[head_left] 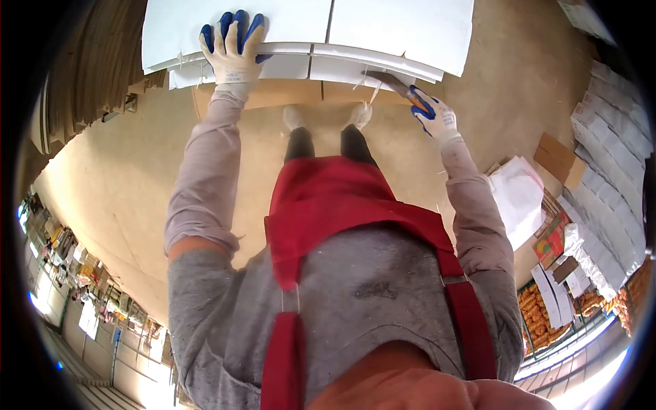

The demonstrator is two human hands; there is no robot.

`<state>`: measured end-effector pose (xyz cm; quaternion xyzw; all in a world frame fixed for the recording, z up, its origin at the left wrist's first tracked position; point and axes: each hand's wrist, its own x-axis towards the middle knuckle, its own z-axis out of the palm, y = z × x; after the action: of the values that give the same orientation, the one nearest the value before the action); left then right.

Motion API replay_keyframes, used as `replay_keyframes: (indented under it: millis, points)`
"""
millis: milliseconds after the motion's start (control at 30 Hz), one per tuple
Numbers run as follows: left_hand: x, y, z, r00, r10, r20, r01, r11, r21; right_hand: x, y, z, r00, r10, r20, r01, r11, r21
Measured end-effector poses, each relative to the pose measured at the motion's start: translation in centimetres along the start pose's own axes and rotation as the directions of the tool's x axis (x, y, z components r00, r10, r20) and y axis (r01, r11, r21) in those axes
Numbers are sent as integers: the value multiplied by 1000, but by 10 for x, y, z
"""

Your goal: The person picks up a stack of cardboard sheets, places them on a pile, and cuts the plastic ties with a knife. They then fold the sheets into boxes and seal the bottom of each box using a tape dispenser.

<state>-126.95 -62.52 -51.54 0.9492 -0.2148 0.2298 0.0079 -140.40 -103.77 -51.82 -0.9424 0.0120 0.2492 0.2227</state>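
Observation:
A stack of white cardboard sheets (287,20) lies at the top of the head view, with a brown sheet (266,93) under it. My left hand (233,51), in a white and blue glove, rests on the top sheet near its front edge, fingers spread. In my right hand (434,115), also gloved, is a tool with a wooden handle and a curved dark blade (391,80). The blade reaches over the stack's front edge, right of its middle. Thin light strings (374,91) hang from that edge near the blade.
Stacked brown cardboard (85,68) stands at the upper left. White bundles (608,123) are piled on the right, beside an open brown box (559,160) and a white sheet (517,195). Orange net-like sacks (540,318) sit lower right. My feet are just below the stack.

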Motion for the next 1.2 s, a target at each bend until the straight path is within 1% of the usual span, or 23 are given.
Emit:
replay_keyframes:
  millis: [100, 133, 167, 233, 267, 333, 367, 433, 467, 500, 533, 567, 600, 633, 667, 767, 833, 900, 967, 1067, 1133, 1167, 1200]
  points:
    - [0, -2, 1, 999, -6, 35, 6, 1000, 13, 27, -3, -1, 989, 59, 137, -57, 998, -18]
    - [0, -2, 1, 999, -5, 42, 4, 1000, 22, 31, -5, -3, 975, 89, 204, -115, 986, 119]
    - [-1, -1, 0, 999, -5, 52, 3, 1000, 29, 32, -7, -6, 975, 83, 207, -110, 986, 126]
    - [-3, -1, 2, 999, -10, 52, 8, 999, 42, 35, -15, -19, 865, 179, 469, -376, 850, 369]
    - [-5, -1, 3, 999, -13, 51, 11, 999, 45, 28, -18, -26, 863, 173, 475, -377, 847, 376]
    - [-6, -4, 5, 999, -6, 47, 3, 998, 68, 15, -25, -46, 718, -235, 656, -376, 662, 649]
    - [-6, -5, 6, 999, -8, 45, 4, 997, 74, 4, -36, -51, 718, -240, 653, -368, 666, 649]
    - [-11, 1, 2, 996, -8, 93, 2, 998, 62, -27, -65, -49, 798, -214, 564, -94, 879, 467]
    - [-13, 2, 5, 998, 25, 53, -25, 1000, 5, -30, -57, -40, 801, -205, 563, -93, 886, 454]
    - [-6, -7, 10, 999, 45, -14, -45, 999, -20, -17, -42, -22, 908, -106, 405, -48, 935, 352]
    - [-2, -3, -3, 997, 18, 79, -16, 1000, -27, -4, -37, -11, 973, -35, 229, -25, 967, 255]
    - [0, -3, -12, 989, 0, 150, 3, 1000, -19, -2, -47, -10, 967, -69, 246, 4, 967, 255]
    - [1, -5, -15, 987, -30, 160, 50, 991, -124, 0, -64, -6, 960, -71, 272, 31, 989, 146]
    - [12, -2, -33, 965, -49, 259, 79, 991, -107, 11, -82, -4, 956, -83, 280, 77, 996, 36]
    - [8, 1, -41, 967, -28, 253, 74, 982, -173, 20, -88, 13, 955, -181, 235, 139, 973, 183]
    - [-20, 20, -72, 992, 83, 97, -37, 916, -399, 46, -168, 33, 952, -250, 176, 255, 967, -10]
    - [-52, 6, -90, 996, -69, 58, 87, 906, -414, 66, -201, 57, 955, -271, 119, 276, 961, -26]
    - [-85, -23, -90, 861, -505, 50, 487, 793, -366, 77, -220, 66, 959, -280, 49, 282, 959, -38]
    - [-133, -62, -51, 656, -754, 39, 733, 623, -274, 81, -229, 64, 963, -263, 55, 265, 964, -28]
    - [-149, -119, -10, 552, -826, 111, 778, 463, -425, 92, -240, 83, 959, -285, -12, 282, 954, -97]
    - [-140, -131, 12, 385, -801, 459, 858, 127, -498, 99, -252, 92, 962, -271, -16, 268, 959, -97]
    - [-131, -128, 12, 373, -799, 471, 860, 109, -498, 102, -255, 94, 974, -225, 17, 226, 971, -77]
    - [-121, -127, 9, 238, -705, 668, 904, -90, -418, 104, -260, 94, 982, -181, 45, 184, 981, -58]
